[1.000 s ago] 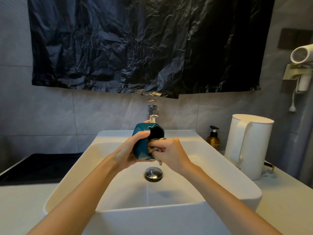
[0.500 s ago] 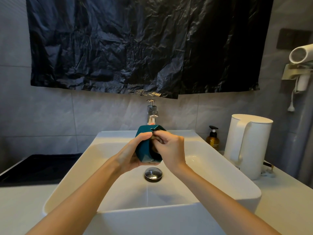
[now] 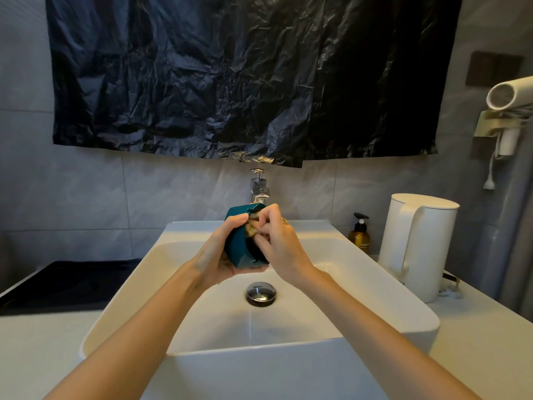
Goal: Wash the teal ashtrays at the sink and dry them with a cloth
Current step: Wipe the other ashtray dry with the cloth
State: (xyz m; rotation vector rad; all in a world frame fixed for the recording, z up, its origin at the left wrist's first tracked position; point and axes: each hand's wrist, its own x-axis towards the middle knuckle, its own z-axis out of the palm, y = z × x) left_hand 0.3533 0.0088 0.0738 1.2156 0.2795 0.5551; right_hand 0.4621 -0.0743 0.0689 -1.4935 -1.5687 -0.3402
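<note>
A teal ashtray [image 3: 238, 246] is held on edge above the white sink [image 3: 375, 287], its dark hollow facing right. My left hand [image 3: 217, 255] grips it from the left, thumb over the upper rim. My right hand [image 3: 278, 241] pinches a small tan cloth [image 3: 251, 226] and pushes it against the ashtray's upper rim and hollow. Most of the cloth is hidden by the fingers. The chrome tap [image 3: 259, 187] stands just behind the ashtray; no water stream is visible.
A chrome drain plug [image 3: 261, 293] sits in the basin below the hands. On the right counter stand a white kettle [image 3: 415, 246] and an amber pump bottle [image 3: 360, 235]. A black surface [image 3: 66, 280] lies at the left. A hair dryer [image 3: 507, 96] hangs on the right wall.
My right hand with the cloth has moved from the ashtray's lower hollow up to its upper rim. The ashtray has stayed above the drain in my left hand.
</note>
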